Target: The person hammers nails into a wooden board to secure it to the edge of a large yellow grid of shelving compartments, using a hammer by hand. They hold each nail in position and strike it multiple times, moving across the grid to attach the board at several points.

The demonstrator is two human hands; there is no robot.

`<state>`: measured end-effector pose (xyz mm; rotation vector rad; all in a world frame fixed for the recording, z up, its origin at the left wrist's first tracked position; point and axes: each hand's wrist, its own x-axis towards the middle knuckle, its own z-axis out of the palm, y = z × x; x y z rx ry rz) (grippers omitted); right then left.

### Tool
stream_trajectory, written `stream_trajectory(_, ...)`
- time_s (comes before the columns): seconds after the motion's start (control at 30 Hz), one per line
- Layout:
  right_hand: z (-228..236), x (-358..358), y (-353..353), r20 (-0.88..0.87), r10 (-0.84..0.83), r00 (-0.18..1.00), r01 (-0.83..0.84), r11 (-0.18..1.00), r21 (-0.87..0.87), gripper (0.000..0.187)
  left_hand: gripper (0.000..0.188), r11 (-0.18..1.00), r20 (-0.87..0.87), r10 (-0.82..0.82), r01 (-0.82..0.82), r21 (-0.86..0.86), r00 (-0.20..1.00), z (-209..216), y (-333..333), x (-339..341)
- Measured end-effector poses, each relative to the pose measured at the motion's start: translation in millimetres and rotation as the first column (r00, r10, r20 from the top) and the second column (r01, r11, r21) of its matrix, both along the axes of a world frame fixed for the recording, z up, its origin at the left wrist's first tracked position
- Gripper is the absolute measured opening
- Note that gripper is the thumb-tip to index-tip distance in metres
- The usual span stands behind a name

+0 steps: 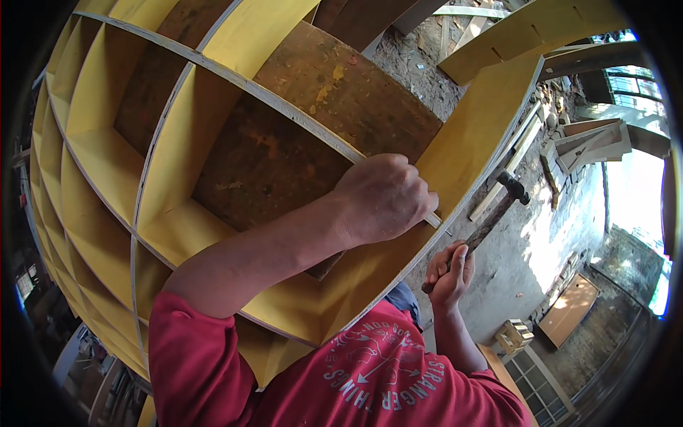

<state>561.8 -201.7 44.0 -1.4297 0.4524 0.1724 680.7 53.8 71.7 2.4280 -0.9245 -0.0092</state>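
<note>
A large yellow-painted wooden shelf frame [107,146] with many compartments fills the left and middle of the view. My left hand [388,196] is closed over the edge of a divider board [299,119], close to where it meets the outer side board [491,107]. The fingers curl down over the board and are partly hidden. To the right of the frame, my right hand [452,274] grips a hammer [489,229] low on its handle. The dark hammer head is raised up and to the right, apart from the side board.
Behind the compartments lies a brown, paint-stained board [341,85]. A slotted yellow board [526,35] is at the upper right. Wood offcuts [587,146] lie along the right side. Farther down are a brown panel [569,309] and a small wooden crate [514,334] on the grey floor.
</note>
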Motion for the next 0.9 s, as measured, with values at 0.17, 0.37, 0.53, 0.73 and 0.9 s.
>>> stream_trajectory(0.17, -3, -15, 3, 0.002, -0.025, 1.0, 0.025, 0.998, 0.049, 0.033, 0.011, 0.999, -0.002, -0.039, 0.039, 0.039, 0.999, -4, -4, 2)
stream_trajectory(0.37, -7, -54, 0, -0.005, 0.01, 1.0, -0.009, 0.995, 0.102, 0.032, 0.059, 0.995, -0.063, -0.074, 0.079, 0.064, 0.995, 12, 1, 4)
stream_trajectory(0.53, -16, -85, -1, 0.012, 0.002, 1.0, -0.004, 0.985, 0.175, 0.033, 0.098, 0.967, -0.086, 0.095, -0.071, 0.243, 0.992, 26, -14, -2)
stream_trajectory(0.73, -18, -115, 20, 0.117, -0.008, 0.993, -0.021, 0.969, 0.245, 0.03, 0.108, 0.901, -0.085, 0.123, -0.075, 0.428, 0.989, 37, -20, -1)
stream_trajectory(0.9, -27, -126, 49, 0.115, -0.15, 0.982, 0.097, 0.923, 0.373, 0.036, 0.109, 0.906, -0.089, 0.15, -0.101, 0.411, 0.985, 35, -23, -3)
